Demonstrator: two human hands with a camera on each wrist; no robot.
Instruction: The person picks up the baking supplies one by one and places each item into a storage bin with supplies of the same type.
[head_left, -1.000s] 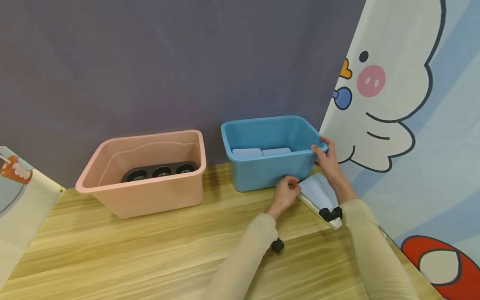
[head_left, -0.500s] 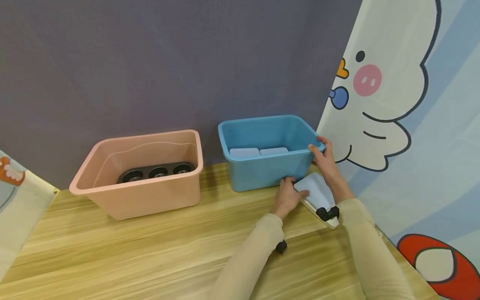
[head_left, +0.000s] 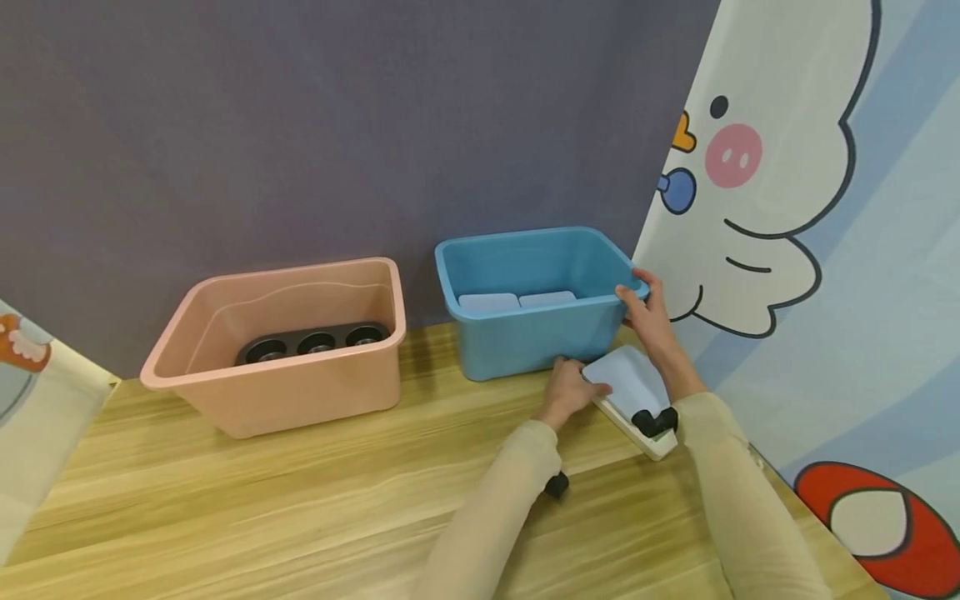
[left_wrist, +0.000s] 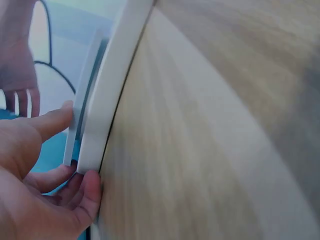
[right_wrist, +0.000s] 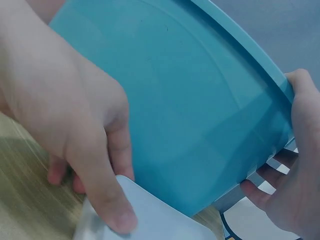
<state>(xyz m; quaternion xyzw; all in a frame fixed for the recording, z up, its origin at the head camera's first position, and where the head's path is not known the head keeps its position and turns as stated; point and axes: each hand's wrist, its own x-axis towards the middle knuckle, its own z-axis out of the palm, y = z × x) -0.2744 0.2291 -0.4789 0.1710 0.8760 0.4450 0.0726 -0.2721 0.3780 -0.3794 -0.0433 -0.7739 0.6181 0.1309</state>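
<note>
My left hand (head_left: pixel 567 390) pinches the near-left end of a flat white rectangular box (head_left: pixel 633 383) with a pale blue-grey top. In the left wrist view, the thumb presses on the thin upper plate (left_wrist: pixel 75 132), while the other fingers curl at the end of the thicker white base (left_wrist: pixel 102 110). My right hand (head_left: pixel 651 312) grips the right rim of a blue plastic bin (head_left: pixel 540 342), with thumb and fingers on opposite sides of the wall. Two pale flat pieces (head_left: pixel 487 303) show inside that bin. The box lies on the table against the bin's front right corner.
A pink bin (head_left: pixel 300 404) holding a dark muffin tin (head_left: pixel 300 342) stands to the left. Behind both bins hangs a grey curtain (head_left: pixel 337 125). A cartoon-printed sheet (head_left: pixel 795 200) closes off the right side of the wood-grain table (head_left: pixel 262 517).
My left hand has gone from the box's edge to pinching its end, thumb over the top. The box has shifted slightly left. My right hand keeps its grip on the blue bin's rim.
</note>
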